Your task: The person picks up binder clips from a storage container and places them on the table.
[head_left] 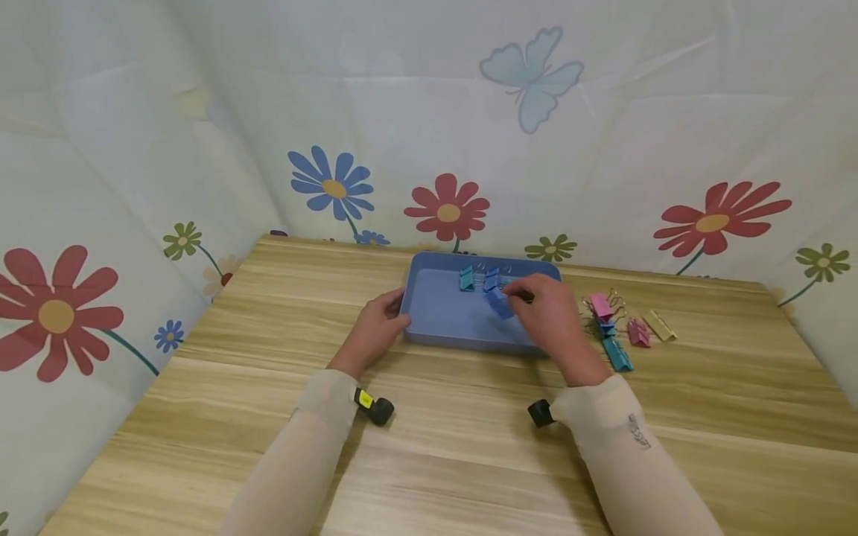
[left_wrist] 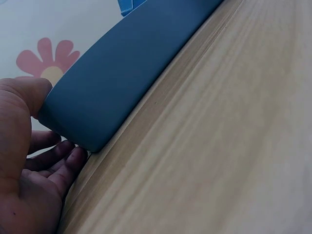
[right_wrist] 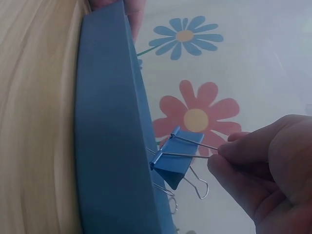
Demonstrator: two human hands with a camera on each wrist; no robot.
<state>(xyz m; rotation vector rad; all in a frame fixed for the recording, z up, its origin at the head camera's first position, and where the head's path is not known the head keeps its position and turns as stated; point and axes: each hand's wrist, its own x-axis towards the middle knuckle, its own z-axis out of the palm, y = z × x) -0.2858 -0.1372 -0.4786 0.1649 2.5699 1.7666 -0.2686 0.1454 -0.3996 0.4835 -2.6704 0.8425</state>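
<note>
A wooden table [head_left: 456, 461] with a light brown top and streaky grain running mostly from side to side carries everything. Near its far edge sits a shallow blue tray [head_left: 436, 305] with rounded corners, flat on the wood. Just beyond the tray's right end is a group of binder clips: a pink clip [head_left: 601, 307] overlapping a blue clip [head_left: 605, 327], a teal clip [head_left: 617, 355] nearer the viewer, a darker pink clip [head_left: 639, 333] and, farthest right, a yellow clip [head_left: 661, 325] lying aslant
</note>
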